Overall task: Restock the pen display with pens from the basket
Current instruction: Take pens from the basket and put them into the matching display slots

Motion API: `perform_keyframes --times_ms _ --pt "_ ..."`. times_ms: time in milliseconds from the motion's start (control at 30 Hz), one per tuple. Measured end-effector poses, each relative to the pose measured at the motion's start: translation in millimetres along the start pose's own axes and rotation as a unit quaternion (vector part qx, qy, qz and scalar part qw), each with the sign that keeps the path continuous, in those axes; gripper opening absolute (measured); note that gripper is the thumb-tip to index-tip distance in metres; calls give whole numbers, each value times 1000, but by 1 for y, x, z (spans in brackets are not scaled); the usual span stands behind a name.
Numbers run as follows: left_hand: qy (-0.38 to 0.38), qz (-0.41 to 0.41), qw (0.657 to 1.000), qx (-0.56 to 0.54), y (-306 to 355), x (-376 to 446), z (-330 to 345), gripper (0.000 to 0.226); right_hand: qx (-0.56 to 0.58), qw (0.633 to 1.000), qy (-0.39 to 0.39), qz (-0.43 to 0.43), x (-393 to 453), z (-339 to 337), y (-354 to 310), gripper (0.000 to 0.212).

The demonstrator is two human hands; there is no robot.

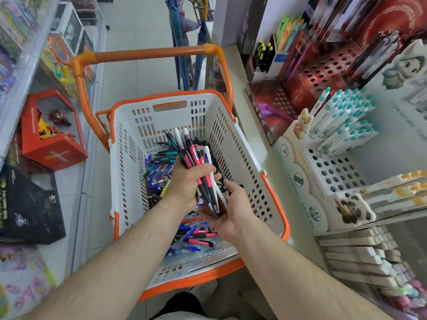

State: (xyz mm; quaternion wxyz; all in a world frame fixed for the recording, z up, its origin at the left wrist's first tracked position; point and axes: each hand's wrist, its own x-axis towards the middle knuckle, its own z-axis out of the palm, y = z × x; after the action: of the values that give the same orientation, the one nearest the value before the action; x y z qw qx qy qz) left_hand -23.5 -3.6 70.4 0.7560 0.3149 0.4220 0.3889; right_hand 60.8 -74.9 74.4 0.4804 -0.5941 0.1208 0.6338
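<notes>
A white basket with orange trim (240,144) stands on the floor in front of me, with several loose pens (159,169) in blue, pink and black on its bottom. My left hand (187,183) grips a bunch of pens (196,158), pink, black and white, above the basket. Just below and to the right, my right hand (228,211) cups the tips of that bunch with relaxed fingers. The white pen display (332,172) with rows of holes sits on the shelf to the right; teal-capped white pens (344,118) fill its upper rows.
A red display with holes (321,75) stands behind the white one. Boxed toys (50,132) line the left shelf. The orange basket handle (150,53) rises at the far side. Stacked flat boxes (360,252) lie at lower right.
</notes>
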Motion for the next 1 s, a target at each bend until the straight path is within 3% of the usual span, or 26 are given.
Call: perform_keyframes --times_ms 167,300,367,433,500,567,667,833,1000 --pt "14 19 1000 14 -4 -5 9 35 -76 993 3 -89 -3 7 4 33" --pt "30 -18 999 34 -8 -9 12 18 -79 991 -14 -110 -10 12 5 34" --pt "19 -22 999 38 -5 -7 9 11 -136 984 -5 -116 -14 10 3 35" --pt "-7 -25 998 50 -1 -6 5 10 -236 955 43 -174 -19 5 -3 40" --pt "-36 -28 996 73 0 -7 2 11 -277 913 92 -285 -25 1 -14 39" --pt "-82 -28 992 93 0 -9 2 13 -282 880 68 -376 -33 -2 -27 34" --pt "-111 -25 988 103 -2 -11 7 9 -328 853 41 -405 -34 -4 -36 34" --pt "-135 -56 986 83 -2 -12 18 19 -265 874 33 -405 -44 -15 -44 28" --pt "-131 -105 985 26 0 -3 24 13 -72 885 134 -439 -76 -46 -66 29"
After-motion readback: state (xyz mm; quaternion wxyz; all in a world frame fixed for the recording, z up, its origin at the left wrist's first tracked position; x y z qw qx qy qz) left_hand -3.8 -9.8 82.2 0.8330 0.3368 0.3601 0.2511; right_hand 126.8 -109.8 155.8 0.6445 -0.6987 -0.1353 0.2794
